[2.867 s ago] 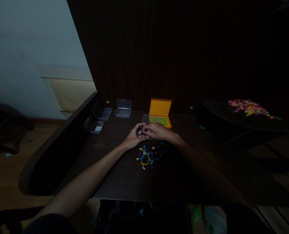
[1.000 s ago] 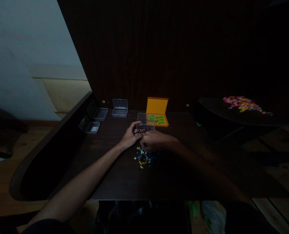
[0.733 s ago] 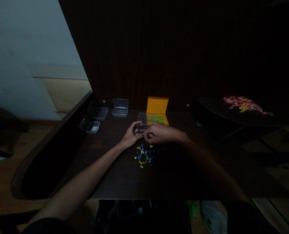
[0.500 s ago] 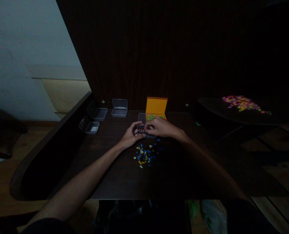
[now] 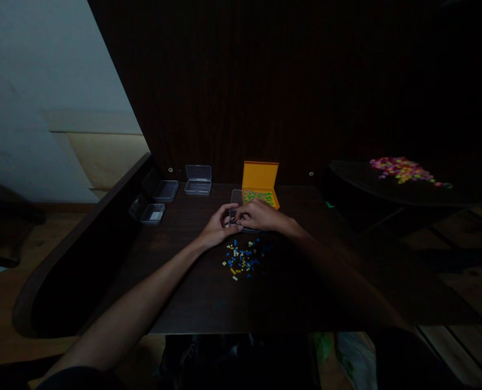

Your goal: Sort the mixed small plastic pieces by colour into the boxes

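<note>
- The left hand (image 5: 215, 228) is seen curled about the left end of a small clear box (image 5: 233, 216), with thumb and fingers closed on its edge.
- The right hand (image 5: 260, 216) is laid over the right part of the same box, knuckles up and fingers bent down together onto it. Whether a piece is pinched between them cannot be told in the dim light.
- The two hands are brought close, fingertips almost meeting above the box.
- The small clear box is set on the dark counter (image 5: 208, 295), near its middle, and its raised lid is dimly made out behind the hands.
- Just behind it an orange box (image 5: 260, 174) is stood open, its lid upright, and green pieces (image 5: 261, 196) are held in its tray.
- A scatter of loose pieces (image 5: 244, 259), blue, yellow and white, is spread on the counter just in front of the hands, nearer the person, apart from the box.
- Three further clear boxes are placed to the left, well apart from the hands: one open at the back (image 5: 197, 180), one beside it (image 5: 165, 190) and one nearer the counter's edge (image 5: 152, 214).
- On a separate dark surface far to the right, a heap of pink and yellow pieces (image 5: 401, 169) is seen.
</note>
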Available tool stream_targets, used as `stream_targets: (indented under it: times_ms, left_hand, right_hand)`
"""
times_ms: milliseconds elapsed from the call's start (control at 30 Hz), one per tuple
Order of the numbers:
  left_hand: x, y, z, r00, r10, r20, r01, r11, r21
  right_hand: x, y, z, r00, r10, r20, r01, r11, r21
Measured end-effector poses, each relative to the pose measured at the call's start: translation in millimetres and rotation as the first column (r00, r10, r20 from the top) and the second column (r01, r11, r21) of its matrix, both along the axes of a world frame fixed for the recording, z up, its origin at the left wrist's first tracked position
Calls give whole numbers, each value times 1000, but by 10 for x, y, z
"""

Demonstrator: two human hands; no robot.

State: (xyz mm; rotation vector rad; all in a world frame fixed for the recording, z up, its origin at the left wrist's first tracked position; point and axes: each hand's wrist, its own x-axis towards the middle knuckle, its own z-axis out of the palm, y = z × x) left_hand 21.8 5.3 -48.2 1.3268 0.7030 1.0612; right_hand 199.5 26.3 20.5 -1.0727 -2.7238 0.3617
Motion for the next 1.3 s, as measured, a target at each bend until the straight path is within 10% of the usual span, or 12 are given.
stream_targets:
  times_ms: [1300]
  left_hand:
    - [2, -14, 12, 999, 2, -33, -1, 1000, 12]
  right_hand:
    - [-3, 3, -7, 998, 16, -54, -22, 994, -110]
